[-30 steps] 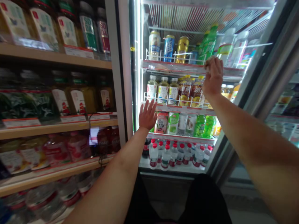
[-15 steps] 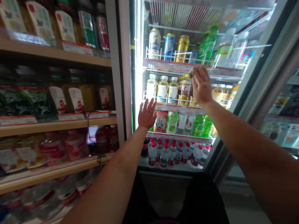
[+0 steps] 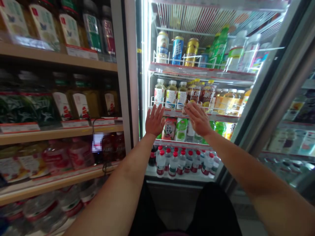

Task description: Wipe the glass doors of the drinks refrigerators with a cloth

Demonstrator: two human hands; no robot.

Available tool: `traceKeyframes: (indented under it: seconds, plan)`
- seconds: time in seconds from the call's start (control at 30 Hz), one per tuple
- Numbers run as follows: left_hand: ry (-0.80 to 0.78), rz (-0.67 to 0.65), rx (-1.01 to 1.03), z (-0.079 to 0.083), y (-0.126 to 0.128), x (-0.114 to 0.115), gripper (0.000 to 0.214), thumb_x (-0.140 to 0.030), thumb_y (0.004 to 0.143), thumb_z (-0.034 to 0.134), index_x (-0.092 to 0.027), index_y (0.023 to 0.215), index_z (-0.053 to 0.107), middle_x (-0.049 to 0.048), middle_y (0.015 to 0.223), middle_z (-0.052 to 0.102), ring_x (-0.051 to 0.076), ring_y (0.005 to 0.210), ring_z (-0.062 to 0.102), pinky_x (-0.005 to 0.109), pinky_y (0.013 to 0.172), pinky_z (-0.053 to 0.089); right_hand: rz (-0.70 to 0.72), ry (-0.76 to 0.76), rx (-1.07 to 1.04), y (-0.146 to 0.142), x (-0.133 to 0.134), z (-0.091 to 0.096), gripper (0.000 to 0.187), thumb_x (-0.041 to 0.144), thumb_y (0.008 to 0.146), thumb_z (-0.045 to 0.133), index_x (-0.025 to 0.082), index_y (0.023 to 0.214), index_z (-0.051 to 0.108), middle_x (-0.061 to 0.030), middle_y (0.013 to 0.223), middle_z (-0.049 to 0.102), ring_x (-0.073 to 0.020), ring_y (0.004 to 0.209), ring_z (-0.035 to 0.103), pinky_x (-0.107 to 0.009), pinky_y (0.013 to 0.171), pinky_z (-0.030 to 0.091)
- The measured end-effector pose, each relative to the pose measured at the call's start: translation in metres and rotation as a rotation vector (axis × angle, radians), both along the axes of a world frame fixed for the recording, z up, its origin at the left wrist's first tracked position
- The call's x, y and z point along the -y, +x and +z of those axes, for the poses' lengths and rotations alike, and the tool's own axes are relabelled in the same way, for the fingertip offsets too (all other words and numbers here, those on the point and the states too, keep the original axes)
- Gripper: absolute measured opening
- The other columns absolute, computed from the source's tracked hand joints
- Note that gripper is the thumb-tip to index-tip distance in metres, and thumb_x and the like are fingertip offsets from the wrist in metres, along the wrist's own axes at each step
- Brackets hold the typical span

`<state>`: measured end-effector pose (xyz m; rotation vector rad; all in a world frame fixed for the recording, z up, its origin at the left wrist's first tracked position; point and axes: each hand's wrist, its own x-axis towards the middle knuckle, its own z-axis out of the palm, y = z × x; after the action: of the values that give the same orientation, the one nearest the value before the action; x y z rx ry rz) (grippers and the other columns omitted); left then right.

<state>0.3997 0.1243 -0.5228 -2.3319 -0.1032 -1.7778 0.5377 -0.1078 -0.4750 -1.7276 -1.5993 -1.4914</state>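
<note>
In front of the lit drinks fridge, my left hand (image 3: pixel 155 122) lies with its fingers spread, seemingly flat against the glass door (image 3: pixel 177 73). My right hand (image 3: pixel 199 119) is bent over a crumpled, brownish cloth (image 3: pixel 185 108), of which only a small edge shows at the fingertips. It presses on the glass at the height of the second shelf rail (image 3: pixel 169 112). Behind the pane, near both hands, stand bottles with yellow-and-white labels (image 3: pixel 171 95) and dark iced-tea bottles (image 3: pixel 208 95). Below them is a green-labelled drink (image 3: pixel 181 128), partly hidden bottles beside it.
Wooden shelves (image 3: pixel 59 131) with bottled drinks stand close on the left. A small pixelated device (image 3: pixel 97 142) with a dark cable hangs there. Red-capped water bottles (image 3: pixel 173 164) fill the fridge bottom. A metal door frame (image 3: pixel 268 88) runs along the right.
My right hand, with the cloth, has moved down and to the left across the glass, from the upper shelf rail to the one below. My left hand has stayed in place.
</note>
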Motion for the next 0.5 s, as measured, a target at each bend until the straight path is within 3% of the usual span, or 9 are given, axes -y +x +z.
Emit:
traceKeyframes:
  seconds: [0.5]
  plan:
    - [-0.031,-0.017,-0.02,0.001,-0.001,0.001,0.055,-0.03,0.101,0.037,-0.019,0.155,0.037,0.0066,0.161,0.034,0.022,0.155,0.009,0.049,0.129,0.008,-0.013,-0.134,0.063,-0.002,0.003,-0.059,0.067,0.006,0.097,0.043,0.032,0.158,0.03,0.0008,0.156,0.042,-0.0202,0.15,0.029,-0.044,0.126,0.026]
